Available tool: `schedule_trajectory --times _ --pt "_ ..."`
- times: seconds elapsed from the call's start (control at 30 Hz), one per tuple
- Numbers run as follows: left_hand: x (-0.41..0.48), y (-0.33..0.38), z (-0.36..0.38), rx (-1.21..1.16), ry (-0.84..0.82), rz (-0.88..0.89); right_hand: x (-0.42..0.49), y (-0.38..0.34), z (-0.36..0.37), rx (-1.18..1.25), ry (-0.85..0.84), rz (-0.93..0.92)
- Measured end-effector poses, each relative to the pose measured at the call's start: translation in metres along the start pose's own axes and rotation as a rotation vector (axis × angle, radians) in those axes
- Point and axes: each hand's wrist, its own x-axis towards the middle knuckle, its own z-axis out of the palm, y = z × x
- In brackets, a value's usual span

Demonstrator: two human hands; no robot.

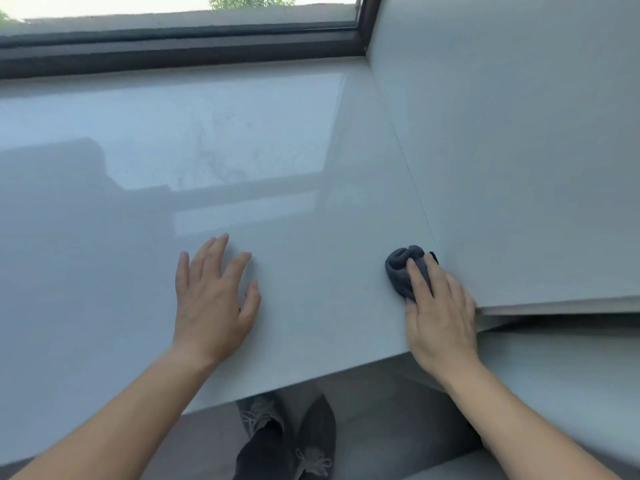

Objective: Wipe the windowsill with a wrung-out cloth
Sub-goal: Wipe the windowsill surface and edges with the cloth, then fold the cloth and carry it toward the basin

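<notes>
Right hand (441, 323) grip pressing bunched cloth (403, 271) onto windowsill (311, 209) corner — left hand (213, 299) flat, fingers spread.

My dark grey cloth (403, 271) is bunched into a tight, rolled wad and lies on the windowsill (311, 237), at its right end, touching the side wall. The windowsill is a pale, glossy, flat slab running below the dark window frame; its sheen mirrors the window, and faint dusty specks show near its middle.
</notes>
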Motion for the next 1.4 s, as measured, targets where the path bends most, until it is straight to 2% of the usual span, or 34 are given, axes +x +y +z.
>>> schedule_trajectory --times 0.23,0.47,0.57,0.7,0.97,1.1,1.2,1.3,1.4 --pt "-0.064 -0.013 0.008 0.099 -0.082 -0.097 -0.037 0.004 0.009 0.147 0.097 -0.015" --pt "-0.079 -0.032 0.004 -0.002 -0.093 -0.025 -0.061 -0.026 0.021 0.241 0.156 -0.053" --pt "-0.087 -0.045 0.0 -0.02 -0.09 -0.001 -0.079 -0.061 0.026 0.256 0.145 -0.139" --pt "-0.106 -0.074 -0.009 -0.031 -0.037 -0.064 -0.104 -0.128 0.034 0.285 0.092 -0.255" --pt "-0.126 -0.107 -0.04 -0.33 0.062 -0.087 -0.135 -0.262 0.044 0.367 -0.094 -0.564" --pt "-0.129 -0.112 -0.053 -0.443 -0.003 -0.153 -0.123 -0.256 0.03 0.49 -0.183 -0.577" --pt "-0.13 -0.106 -0.056 -0.397 -0.092 -0.154 -0.11 -0.242 0.017 0.521 -0.301 -0.592" --pt "-0.13 -0.094 -0.058 -0.298 -0.172 -0.158 -0.102 -0.225 0.01 0.436 -0.225 -0.544" --pt "-0.13 -0.08 -0.06 -0.202 -0.212 -0.285 -0.104 -0.213 0.007 0.391 -0.169 -0.44"
